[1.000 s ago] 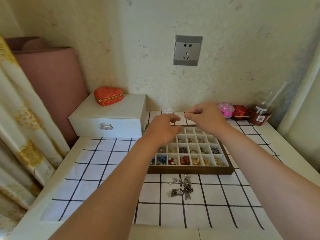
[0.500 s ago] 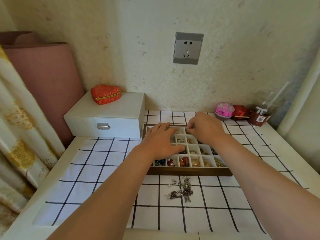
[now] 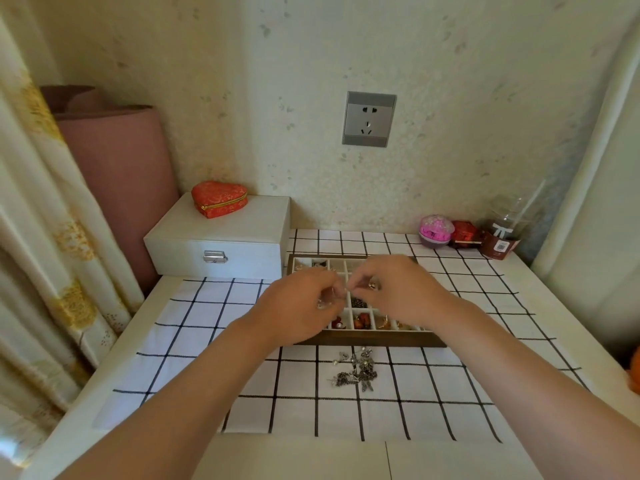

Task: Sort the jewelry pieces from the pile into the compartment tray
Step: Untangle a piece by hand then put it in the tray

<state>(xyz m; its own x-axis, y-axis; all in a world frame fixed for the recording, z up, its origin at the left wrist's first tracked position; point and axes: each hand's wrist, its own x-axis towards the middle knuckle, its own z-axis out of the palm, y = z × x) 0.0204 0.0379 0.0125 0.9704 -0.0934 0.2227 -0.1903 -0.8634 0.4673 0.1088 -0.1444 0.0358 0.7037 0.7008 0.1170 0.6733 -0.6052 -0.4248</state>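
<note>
Pale wallpaper (image 3: pixel 277 81) is seen behind, and a white cloth with black lines (image 3: pixel 194 341) is spread on the table (image 3: pixel 561 306), likely so tiny things show up well. The compartment tray (image 3: pixel 374 338) is set in the middle, with the pile (image 3: pixel 356 372) kept close at its 6 o'clock for short reaches. Over the tray, a small shiny piece (image 3: pixel 334 295) is pinched by the left hand (image 3: pixel 298 306) and the right hand (image 3: pixel 401 292), maybe to be untangled before a slot is picked.

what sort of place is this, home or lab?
Probably a home, likely a bedroom corner: floral curtain, wall socket, white jewelry box beside the compartment tray on a checked cloth.
</note>
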